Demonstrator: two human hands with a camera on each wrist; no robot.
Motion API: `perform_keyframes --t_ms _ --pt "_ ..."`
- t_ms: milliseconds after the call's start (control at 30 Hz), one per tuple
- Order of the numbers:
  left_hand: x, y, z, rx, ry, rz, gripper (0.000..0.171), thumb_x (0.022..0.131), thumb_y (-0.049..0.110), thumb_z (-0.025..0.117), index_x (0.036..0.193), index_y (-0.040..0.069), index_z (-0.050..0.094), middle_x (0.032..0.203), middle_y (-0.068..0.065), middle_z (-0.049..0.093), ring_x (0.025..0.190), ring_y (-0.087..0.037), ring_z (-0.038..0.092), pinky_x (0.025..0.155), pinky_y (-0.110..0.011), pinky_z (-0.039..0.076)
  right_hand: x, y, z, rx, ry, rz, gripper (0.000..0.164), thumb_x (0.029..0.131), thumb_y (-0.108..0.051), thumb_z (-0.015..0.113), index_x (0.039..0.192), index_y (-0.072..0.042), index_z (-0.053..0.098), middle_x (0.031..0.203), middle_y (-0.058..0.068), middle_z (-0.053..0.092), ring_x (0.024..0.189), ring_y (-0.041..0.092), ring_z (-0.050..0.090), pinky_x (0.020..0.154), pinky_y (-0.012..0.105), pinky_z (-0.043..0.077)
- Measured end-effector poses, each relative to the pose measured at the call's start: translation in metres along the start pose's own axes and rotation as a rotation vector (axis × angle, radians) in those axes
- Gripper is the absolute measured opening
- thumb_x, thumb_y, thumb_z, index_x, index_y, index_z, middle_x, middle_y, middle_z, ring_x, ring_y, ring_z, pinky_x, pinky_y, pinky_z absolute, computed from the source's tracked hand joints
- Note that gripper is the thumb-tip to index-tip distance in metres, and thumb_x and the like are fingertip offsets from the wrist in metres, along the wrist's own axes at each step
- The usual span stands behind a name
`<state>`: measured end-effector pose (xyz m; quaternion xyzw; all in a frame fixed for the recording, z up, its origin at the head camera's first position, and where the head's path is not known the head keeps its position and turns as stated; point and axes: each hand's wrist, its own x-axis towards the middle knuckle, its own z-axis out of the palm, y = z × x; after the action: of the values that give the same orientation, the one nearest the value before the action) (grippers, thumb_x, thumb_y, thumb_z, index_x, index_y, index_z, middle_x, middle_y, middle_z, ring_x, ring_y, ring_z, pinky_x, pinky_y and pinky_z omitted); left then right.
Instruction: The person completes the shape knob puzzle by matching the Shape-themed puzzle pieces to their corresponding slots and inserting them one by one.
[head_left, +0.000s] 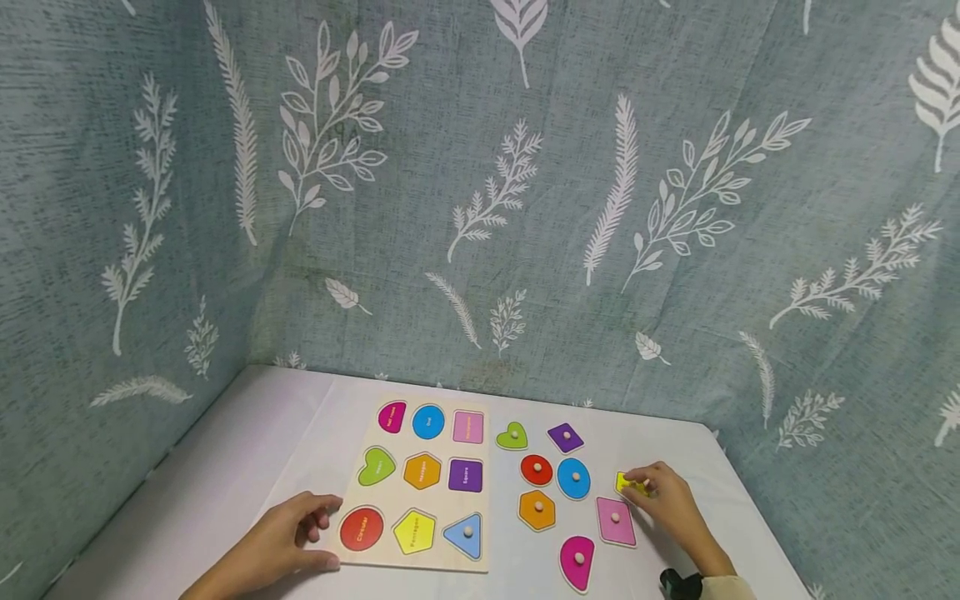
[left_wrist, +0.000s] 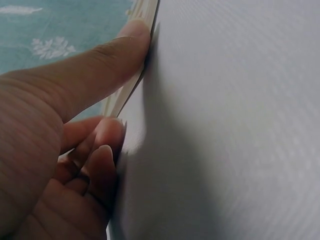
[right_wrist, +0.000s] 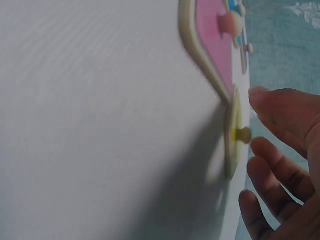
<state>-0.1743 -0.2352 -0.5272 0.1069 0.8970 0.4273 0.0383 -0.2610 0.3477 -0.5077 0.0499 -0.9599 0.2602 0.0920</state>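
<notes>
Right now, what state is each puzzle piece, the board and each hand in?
Board: one slot filled
Blue triangle: slotted in
Green heart: loose
Purple square: loose
Red circle: loose
Blue oval: loose
Orange hexagon: loose
Pink piece: loose
Magenta half-circle: loose
Yellow piece: loose
Left hand: touching board
Right hand: at yellow piece

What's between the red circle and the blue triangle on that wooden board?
The yellow pentagon space lies between them, as the head view shows.

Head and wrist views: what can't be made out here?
Yellow piece: head view, outline partly covered by the right hand.
Board: left wrist view, edge-on and partly behind the left hand; its shapes don't show.
Pink shape's label: head view, too small to read.
Sleeve: head view, cut off by the bottom edge.
</notes>
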Motion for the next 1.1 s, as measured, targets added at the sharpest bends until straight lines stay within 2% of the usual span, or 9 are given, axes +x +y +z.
perform_keyframes --t_ms 167,400,633,967,1100 --pt "0.001 -0.001 -0.002 -0.010 -0.005 0.021 0.082 0.063 0.035 0.098 0.127 -0.003 0.063 0.089 0.000 0.052 0.077 -0.007 0.050 0.067 -0.021 0.047 0.000 0.007 0.002 0.019 -0.008 0.041 0.021 0.084 -0.013 0.085 0.101 -0.005 0.076 0.092 0.001 0.064 0.085 0.017 0.063 0.079 0.038 0.056" --pt "0.003 -0.002 -0.003 -0.018 -0.012 0.044 0.083 0.064 0.035 0.098 0.128 -0.004 0.062 0.089 -0.001 0.052 0.077 -0.007 0.051 0.067 -0.021 0.046 0.005 0.014 0.000 0.067 -0.035 0.112 0.025 0.090 -0.017 0.080 0.108 -0.002 0.074 0.090 0.000 0.067 0.083 0.016 0.062 0.075 0.035 0.054" --pt "0.001 -0.003 -0.003 -0.013 -0.016 0.007 0.084 0.063 0.036 0.098 0.128 -0.004 0.063 0.088 0.000 0.052 0.076 -0.008 0.051 0.067 -0.021 0.048 0.009 0.015 0.000 0.084 -0.048 0.168 0.022 0.090 -0.018 0.080 0.104 -0.002 0.077 0.094 0.004 0.072 0.083 0.017 0.064 0.074 0.035 0.055" --pt "0.000 -0.004 0.001 -0.009 -0.011 0.013 0.084 0.063 0.038 0.098 0.127 -0.005 0.064 0.088 0.000 0.054 0.076 -0.008 0.052 0.067 -0.021 0.049 0.010 0.016 0.001 0.122 -0.070 0.261 0.021 0.090 -0.020 0.080 0.100 -0.002 0.077 0.092 0.005 0.073 0.082 0.018 0.063 0.072 0.036 0.054" --pt "0.002 -0.004 0.002 0.016 0.002 0.010 0.083 0.062 0.036 0.098 0.126 -0.004 0.065 0.088 0.001 0.053 0.078 -0.009 0.051 0.068 -0.021 0.048 0.010 0.015 -0.001 0.114 -0.054 0.244 0.022 0.089 -0.020 0.080 0.099 -0.001 0.077 0.091 0.006 0.073 0.082 0.018 0.064 0.072 0.037 0.055"
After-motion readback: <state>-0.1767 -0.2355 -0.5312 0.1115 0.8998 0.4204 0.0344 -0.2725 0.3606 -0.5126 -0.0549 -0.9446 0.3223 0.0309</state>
